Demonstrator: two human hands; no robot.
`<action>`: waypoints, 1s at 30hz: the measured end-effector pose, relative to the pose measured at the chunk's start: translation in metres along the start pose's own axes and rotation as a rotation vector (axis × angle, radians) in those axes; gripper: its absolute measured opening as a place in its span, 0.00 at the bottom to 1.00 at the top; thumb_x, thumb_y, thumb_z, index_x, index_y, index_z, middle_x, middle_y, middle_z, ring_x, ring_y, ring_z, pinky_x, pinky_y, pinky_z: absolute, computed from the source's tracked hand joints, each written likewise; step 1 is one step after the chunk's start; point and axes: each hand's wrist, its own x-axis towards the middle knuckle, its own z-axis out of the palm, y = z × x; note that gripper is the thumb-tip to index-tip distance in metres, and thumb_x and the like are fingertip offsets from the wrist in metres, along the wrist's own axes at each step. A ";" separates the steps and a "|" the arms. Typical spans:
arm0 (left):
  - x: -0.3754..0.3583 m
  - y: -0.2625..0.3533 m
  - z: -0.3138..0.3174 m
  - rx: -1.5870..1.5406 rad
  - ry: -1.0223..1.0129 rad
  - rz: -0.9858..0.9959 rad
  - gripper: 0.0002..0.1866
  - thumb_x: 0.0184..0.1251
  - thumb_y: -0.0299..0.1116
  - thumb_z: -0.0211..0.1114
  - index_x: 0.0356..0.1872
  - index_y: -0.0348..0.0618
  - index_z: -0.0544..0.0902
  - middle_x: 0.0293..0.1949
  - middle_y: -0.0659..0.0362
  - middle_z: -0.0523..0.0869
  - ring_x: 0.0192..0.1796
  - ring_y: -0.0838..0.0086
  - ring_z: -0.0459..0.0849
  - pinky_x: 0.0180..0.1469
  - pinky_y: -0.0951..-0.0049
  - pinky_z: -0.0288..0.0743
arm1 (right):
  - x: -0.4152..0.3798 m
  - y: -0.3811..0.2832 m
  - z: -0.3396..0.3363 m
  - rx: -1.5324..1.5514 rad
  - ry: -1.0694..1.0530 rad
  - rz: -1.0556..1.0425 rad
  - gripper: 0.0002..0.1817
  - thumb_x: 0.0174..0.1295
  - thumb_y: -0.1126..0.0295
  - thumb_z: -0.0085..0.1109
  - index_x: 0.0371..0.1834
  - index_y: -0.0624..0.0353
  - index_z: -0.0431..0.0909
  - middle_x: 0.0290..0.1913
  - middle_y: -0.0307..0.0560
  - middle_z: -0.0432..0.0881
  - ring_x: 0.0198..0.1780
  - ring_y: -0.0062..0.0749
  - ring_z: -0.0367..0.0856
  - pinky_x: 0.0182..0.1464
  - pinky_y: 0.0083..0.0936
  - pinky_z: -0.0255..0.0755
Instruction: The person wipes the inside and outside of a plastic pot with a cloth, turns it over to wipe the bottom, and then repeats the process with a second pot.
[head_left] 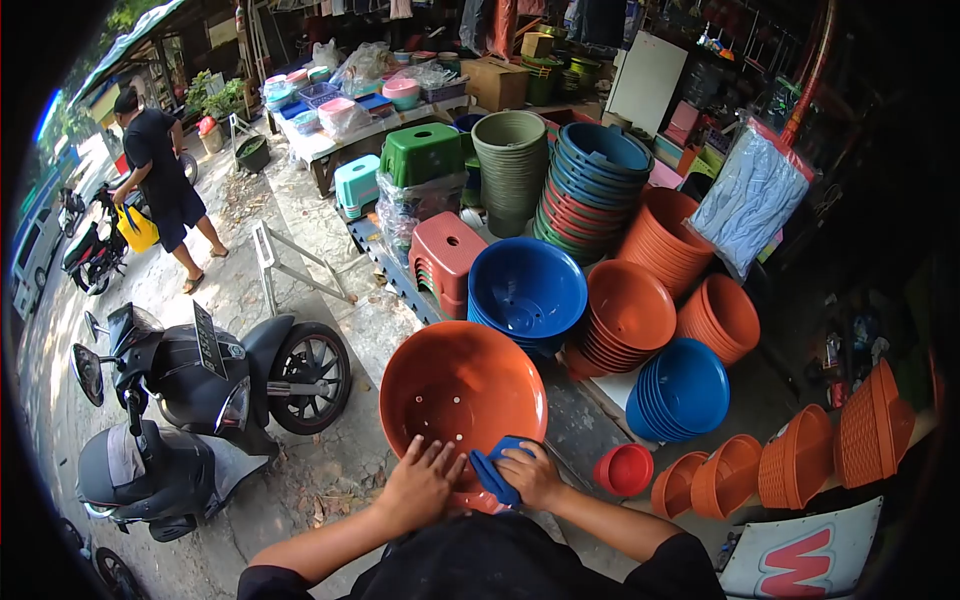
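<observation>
A large orange basin [430, 370] with a few small holes in its bottom is tilted open toward me. My left hand [425, 484] lies with its fingers spread on the near left part of the basin. On the near right side, my right hand [532, 474] grips a folded blue cloth [494, 478] against the basin's rim. Just beyond the basin stands a stack of blue basins [527, 288].
Stacked orange pots [632, 303], blue pots [680, 385] and a small red pot [624, 470] stand right. A parked motorcycle [180, 390] is at left. Farther back, a person [155, 170] holds a yellow bag [137, 228]. Red stools [447, 255] stand behind.
</observation>
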 end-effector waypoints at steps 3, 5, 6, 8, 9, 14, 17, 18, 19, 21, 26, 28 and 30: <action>0.014 0.002 0.040 0.035 -0.163 0.025 0.25 0.67 0.51 0.54 0.56 0.44 0.78 0.47 0.51 0.86 0.51 0.59 0.84 0.60 0.54 0.70 | 0.009 -0.008 0.003 0.033 0.009 0.029 0.13 0.59 0.66 0.53 0.44 0.54 0.83 0.46 0.38 0.84 0.53 0.33 0.80 0.60 0.40 0.65; 0.015 -0.005 0.050 -0.055 -0.314 0.020 0.19 0.69 0.44 0.53 0.52 0.44 0.80 0.41 0.54 0.87 0.45 0.61 0.87 0.53 0.58 0.76 | 0.011 0.001 0.001 0.104 -0.048 -0.021 0.13 0.59 0.67 0.53 0.45 0.54 0.83 0.47 0.38 0.84 0.53 0.32 0.80 0.61 0.39 0.65; 0.012 -0.012 0.054 -0.041 -0.256 0.082 0.15 0.68 0.39 0.52 0.48 0.45 0.80 0.38 0.56 0.88 0.42 0.62 0.88 0.48 0.60 0.77 | 0.010 0.007 -0.002 0.170 -0.109 -0.057 0.13 0.59 0.68 0.53 0.46 0.54 0.82 0.47 0.38 0.84 0.53 0.31 0.80 0.61 0.38 0.64; 0.006 -0.023 0.049 -0.005 -0.243 0.189 0.14 0.66 0.34 0.51 0.48 0.49 0.82 0.37 0.57 0.88 0.41 0.63 0.88 0.45 0.62 0.79 | 0.010 0.015 -0.014 0.220 -0.244 -0.068 0.14 0.59 0.68 0.53 0.48 0.53 0.81 0.49 0.38 0.83 0.55 0.31 0.79 0.63 0.37 0.64; 0.003 -0.029 0.041 0.009 -0.236 0.223 0.15 0.66 0.35 0.51 0.49 0.50 0.82 0.37 0.57 0.88 0.43 0.64 0.88 0.46 0.63 0.79 | 0.010 0.020 -0.021 0.262 -0.374 -0.077 0.16 0.59 0.68 0.53 0.50 0.52 0.80 0.51 0.38 0.83 0.57 0.30 0.78 0.65 0.37 0.63; -0.012 -0.057 0.033 0.052 0.083 0.496 0.16 0.64 0.36 0.54 0.51 0.51 0.82 0.37 0.60 0.88 0.46 0.65 0.86 0.51 0.64 0.77 | -0.001 0.075 -0.042 -0.012 -0.487 -0.299 0.19 0.60 0.68 0.52 0.56 0.49 0.77 0.60 0.36 0.78 0.66 0.29 0.71 0.72 0.37 0.57; -0.007 -0.047 0.005 0.238 -0.246 0.566 0.16 0.63 0.36 0.55 0.50 0.52 0.83 0.37 0.62 0.88 0.47 0.66 0.86 0.52 0.64 0.76 | 0.015 0.116 -0.049 -0.231 -0.483 -0.471 0.20 0.61 0.66 0.50 0.58 0.47 0.75 0.66 0.35 0.73 0.71 0.28 0.66 0.73 0.36 0.55; -0.003 -0.043 -0.001 0.261 -0.325 0.612 0.16 0.62 0.36 0.55 0.49 0.53 0.83 0.36 0.62 0.88 0.47 0.67 0.86 0.52 0.64 0.77 | 0.026 0.127 -0.052 -0.308 -0.463 -0.551 0.20 0.61 0.65 0.49 0.58 0.46 0.75 0.68 0.34 0.72 0.72 0.28 0.64 0.74 0.36 0.54; -0.002 -0.041 -0.004 0.284 -0.404 0.660 0.15 0.62 0.36 0.55 0.48 0.53 0.84 0.35 0.62 0.88 0.46 0.68 0.86 0.52 0.64 0.77 | 0.042 0.134 -0.058 -0.351 -0.453 -0.612 0.20 0.62 0.65 0.48 0.58 0.46 0.75 0.69 0.34 0.71 0.73 0.28 0.63 0.74 0.36 0.54; 0.002 -0.044 0.017 0.303 -0.400 0.661 0.14 0.63 0.37 0.55 0.47 0.53 0.84 0.36 0.63 0.88 0.46 0.69 0.87 0.52 0.63 0.77 | 0.075 0.145 -0.066 -0.410 -0.427 -0.677 0.20 0.63 0.64 0.47 0.59 0.46 0.75 0.69 0.32 0.70 0.73 0.27 0.62 0.74 0.36 0.54; 0.000 -0.065 0.022 0.064 -0.219 0.548 0.15 0.65 0.37 0.54 0.49 0.54 0.83 0.41 0.64 0.88 0.45 0.71 0.87 0.52 0.63 0.77 | 0.122 0.150 -0.083 -0.207 -0.326 -0.120 0.28 0.57 0.70 0.56 0.64 0.47 0.72 0.69 0.39 0.72 0.71 0.35 0.66 0.72 0.38 0.57; -0.005 -0.072 0.025 -0.028 -0.279 0.407 0.17 0.66 0.37 0.54 0.55 0.54 0.81 0.47 0.63 0.87 0.45 0.67 0.88 0.50 0.61 0.79 | 0.130 0.149 -0.088 -0.060 -0.321 0.131 0.33 0.53 0.73 0.59 0.67 0.49 0.70 0.68 0.42 0.73 0.70 0.40 0.68 0.72 0.37 0.58; -0.014 -0.075 0.037 -0.214 -0.219 0.247 0.18 0.64 0.36 0.56 0.55 0.54 0.80 0.42 0.60 0.87 0.44 0.62 0.87 0.48 0.60 0.79 | 0.122 0.146 -0.079 0.541 -0.220 0.504 0.41 0.49 0.78 0.60 0.72 0.50 0.65 0.65 0.51 0.75 0.69 0.47 0.69 0.71 0.33 0.58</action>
